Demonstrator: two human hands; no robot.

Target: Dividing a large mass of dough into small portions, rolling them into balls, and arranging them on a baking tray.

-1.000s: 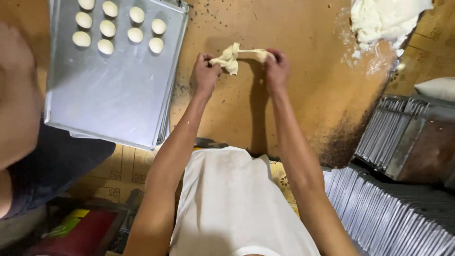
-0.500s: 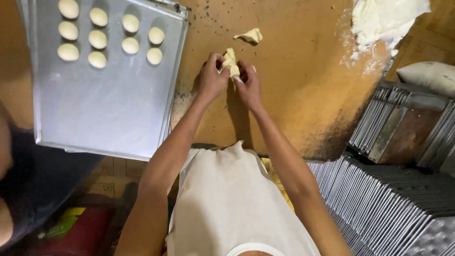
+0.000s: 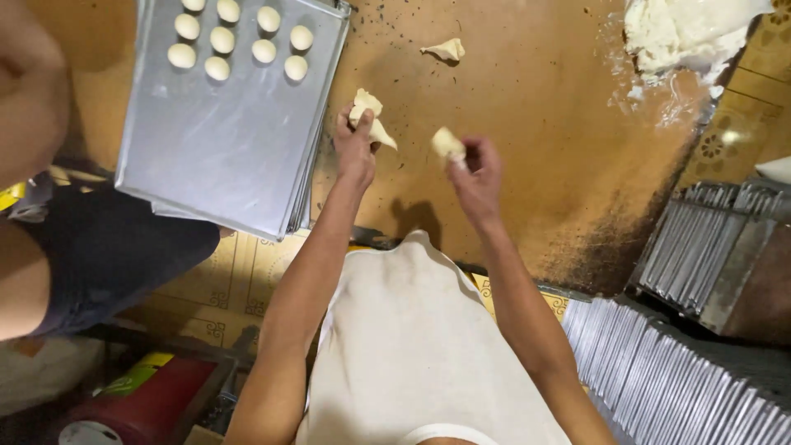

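Observation:
My left hand (image 3: 356, 147) grips a ragged chunk of pale dough (image 3: 368, 113) above the brown wooden board (image 3: 527, 140). My right hand (image 3: 476, 171) pinches a smaller dough piece (image 3: 447, 144), a short gap apart from the left one. A loose scrap of dough (image 3: 446, 50) lies on the board beyond both hands. To the left sits a stack of metal baking trays (image 3: 222, 156), the top one holding several round dough balls (image 3: 239, 39) in rows at its far end.
A large mound of dough (image 3: 684, 29) rests at the board's far right. Rows of upright metal tins (image 3: 700, 363) stand at right. Another person's arm and dark-clothed leg (image 3: 74, 247) are at left. A red container (image 3: 140, 404) stands below left.
Both hands were stretching one dough piece, then met close together. Now they are apart, each with a part. A scrap was left on the board.

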